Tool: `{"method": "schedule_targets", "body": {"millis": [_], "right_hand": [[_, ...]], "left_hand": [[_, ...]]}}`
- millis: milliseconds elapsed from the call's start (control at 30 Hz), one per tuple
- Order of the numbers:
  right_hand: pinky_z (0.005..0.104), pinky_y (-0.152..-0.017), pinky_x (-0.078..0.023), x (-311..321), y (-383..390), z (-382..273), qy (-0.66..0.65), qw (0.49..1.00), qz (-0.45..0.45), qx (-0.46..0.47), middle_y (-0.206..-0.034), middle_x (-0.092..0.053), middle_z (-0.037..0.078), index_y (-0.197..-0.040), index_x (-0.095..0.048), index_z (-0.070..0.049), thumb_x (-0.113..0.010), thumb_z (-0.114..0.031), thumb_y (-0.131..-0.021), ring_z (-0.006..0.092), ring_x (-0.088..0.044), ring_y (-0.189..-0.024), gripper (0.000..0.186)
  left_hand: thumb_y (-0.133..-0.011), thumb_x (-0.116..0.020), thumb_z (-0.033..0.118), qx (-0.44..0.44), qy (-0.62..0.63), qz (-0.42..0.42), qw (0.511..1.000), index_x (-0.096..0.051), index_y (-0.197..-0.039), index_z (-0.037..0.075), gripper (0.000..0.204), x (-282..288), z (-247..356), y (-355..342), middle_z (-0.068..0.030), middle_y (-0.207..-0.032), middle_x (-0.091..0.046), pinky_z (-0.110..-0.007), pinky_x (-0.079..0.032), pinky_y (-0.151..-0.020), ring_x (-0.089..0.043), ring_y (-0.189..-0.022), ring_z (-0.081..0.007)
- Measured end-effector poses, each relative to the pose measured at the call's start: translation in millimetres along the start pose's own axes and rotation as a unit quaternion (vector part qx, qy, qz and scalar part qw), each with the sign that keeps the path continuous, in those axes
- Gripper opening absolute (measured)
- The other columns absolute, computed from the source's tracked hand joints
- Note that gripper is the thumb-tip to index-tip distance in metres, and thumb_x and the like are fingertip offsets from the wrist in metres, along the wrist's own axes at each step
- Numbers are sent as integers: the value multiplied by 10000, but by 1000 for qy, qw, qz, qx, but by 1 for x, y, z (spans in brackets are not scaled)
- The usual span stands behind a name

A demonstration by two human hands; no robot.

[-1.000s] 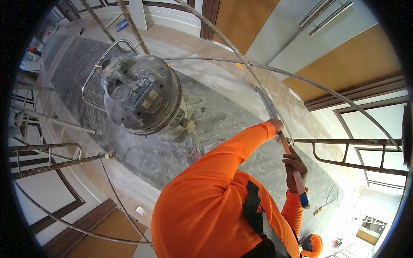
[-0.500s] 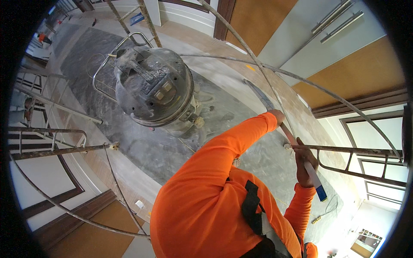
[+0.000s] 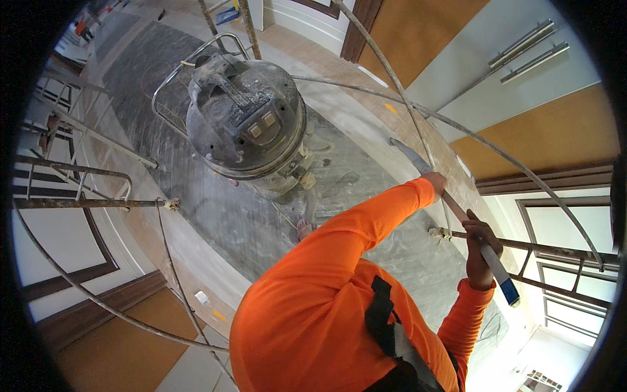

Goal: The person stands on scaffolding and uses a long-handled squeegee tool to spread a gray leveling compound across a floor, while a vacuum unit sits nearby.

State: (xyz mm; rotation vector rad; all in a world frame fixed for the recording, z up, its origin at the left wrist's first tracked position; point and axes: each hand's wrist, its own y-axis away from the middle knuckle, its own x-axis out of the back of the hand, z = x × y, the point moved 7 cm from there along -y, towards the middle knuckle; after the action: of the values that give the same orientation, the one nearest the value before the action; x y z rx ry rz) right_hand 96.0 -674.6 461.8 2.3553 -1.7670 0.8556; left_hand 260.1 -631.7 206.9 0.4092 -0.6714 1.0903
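My left hand (image 3: 434,185) is wrapped round the middle of a long grey bar (image 3: 499,268) with a blue end. My right hand (image 3: 482,253) grips the same bar lower down, close to the blue end. The bar slants across the view, and its far part passes behind a thin scaffold brace (image 3: 411,108). What that far end touches, I cannot tell. Left of my outstretched left arm stands a dusty black-topped drum vacuum (image 3: 245,121) with a chrome handle frame.
Scaffold frames stand at the left (image 3: 78,202) and right (image 3: 548,248), with braces crossing near both walls. A dusty grey floor covering (image 3: 353,176) runs beneath the vacuum. Cabinet doors with long metal handles (image 3: 535,62) line the right wall. Another person in orange (image 3: 83,31) is far off.
Both hands and the bar sit farther right and slightly lower in the picture. The vacuum and scaffold have also shifted with the view. Both hands keep their grip.
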Motion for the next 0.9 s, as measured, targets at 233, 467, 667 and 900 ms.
{"method": "schedule_targets", "body": {"millis": [233, 467, 667, 900], "right_hand": [[449, -1037, -443, -13, -15, 13, -43, 999, -1, 24, -1008, -692, 136, -836, -623, -7, -591, 68, -856, 357, -604, -1182, 84], [438, -1008, -444, -24, -24, 26, -30, 999, -34, 27, -997, -683, 161, -828, -623, 6, -592, 28, -835, 361, -600, -1173, 38], [452, -1001, -459, 3, -24, -12, -27, 999, -41, -12, -943, -678, 145, -820, -619, -4, -612, -2, -852, 355, -621, -1125, 32], [439, -984, -472, 34, -2, -23, -24, 998, 20, -50, -948, -688, 143, -799, -595, -10, -603, 49, -847, 368, -622, -1147, 76]], "left_hand": [[-798, -621, 82, 57, -92, -3, 994, -755, -906, 81, 172, 47, -28, 12, -159, -969, -726, -423, -559, -811, -694, -942, -346], [-710, -649, 71, 77, -60, 39, 994, -743, -903, 103, 217, 57, -57, 17, -161, -951, -714, -444, -551, -812, -682, -941, -365], [-710, -640, 60, 49, -6, 55, 997, -738, -896, 88, 212, 25, -9, 6, -164, -943, -713, -437, -555, -809, -680, -935, -377], [-752, -624, 47, 12, -8, 34, 999, -727, -879, 70, 166, 14, 35, 14, -162, -949, -711, -432, -555, -808, -683, -937, -352]]}}
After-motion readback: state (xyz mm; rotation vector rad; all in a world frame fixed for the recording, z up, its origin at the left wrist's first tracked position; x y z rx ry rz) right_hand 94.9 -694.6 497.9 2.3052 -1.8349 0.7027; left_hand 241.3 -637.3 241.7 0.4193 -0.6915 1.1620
